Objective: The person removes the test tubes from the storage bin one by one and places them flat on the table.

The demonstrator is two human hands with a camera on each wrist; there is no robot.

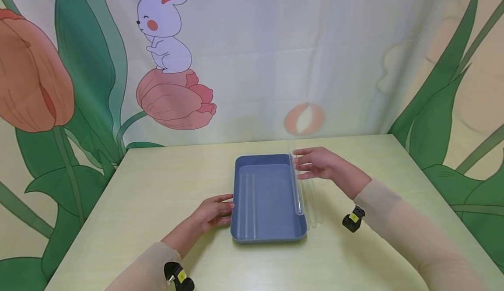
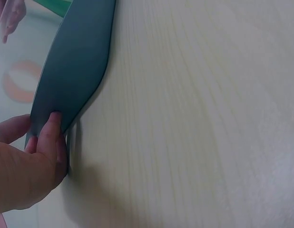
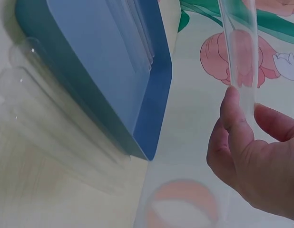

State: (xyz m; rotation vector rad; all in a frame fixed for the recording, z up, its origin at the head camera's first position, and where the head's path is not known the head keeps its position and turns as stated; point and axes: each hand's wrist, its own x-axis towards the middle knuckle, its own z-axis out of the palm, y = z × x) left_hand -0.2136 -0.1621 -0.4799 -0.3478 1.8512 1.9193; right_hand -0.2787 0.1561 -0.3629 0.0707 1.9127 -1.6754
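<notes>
In the head view, a shallow blue tray (image 1: pixel 271 194) lies on the table. My left hand (image 1: pixel 212 214) touches its left side, fingertips against the outer wall near the rim; the left wrist view shows the same hand (image 2: pixel 30 166) at the wall. My right hand (image 1: pixel 316 162) pinches a clear test tube (image 3: pixel 242 52) near one end, between thumb and fingers. That tube is held over the tray's right edge, its rounded end pointing toward the near side. Two clear tubes (image 1: pixel 250 208) lie lengthwise along the left part of the tray.
More clear tubes (image 3: pixel 47 90) lie on the pale wooden table just right of the tray, parallel to its side. A printed curtain (image 1: pixel 252 63) with a rabbit and tulips hangs behind the table's back edge. Black wrist cameras (image 1: pixel 353 219) are strapped to both sleeves.
</notes>
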